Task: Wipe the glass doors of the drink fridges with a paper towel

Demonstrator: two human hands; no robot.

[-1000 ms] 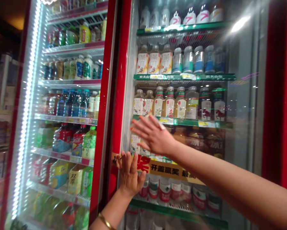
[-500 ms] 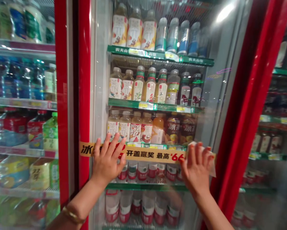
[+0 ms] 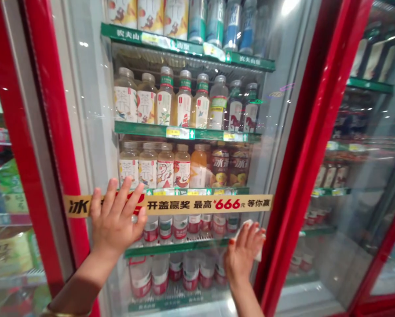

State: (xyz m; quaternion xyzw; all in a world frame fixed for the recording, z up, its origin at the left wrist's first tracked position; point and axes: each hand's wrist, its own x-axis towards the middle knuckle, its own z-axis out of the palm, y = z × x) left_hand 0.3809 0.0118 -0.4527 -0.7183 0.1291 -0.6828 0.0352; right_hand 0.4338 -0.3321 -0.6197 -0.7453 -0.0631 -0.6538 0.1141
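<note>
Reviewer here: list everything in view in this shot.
Drinks bottles: many, mixed colours, on shelves behind the glass.
Orange bottle: one, orange, on the lower full shelf.
Shelves: several, green-edged, inside the fridge.
Banner: one, yellow, across the glass door.
Door frames: several, red, around the glass.
Cloth: one, white, in the right hand.
Bracelet: one, gold, on the left forearm at the bottom edge.
Left hand: one, spread flat, over the banner's left end.
Right hand: one, on the glass below the banner.

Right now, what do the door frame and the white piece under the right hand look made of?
The red door frame looks like glossy painted metal, with sharp highlights, though plastic is possible. The white piece under the right hand looks like soft, crumpled tissue or cloth; cannot tell which.
</note>
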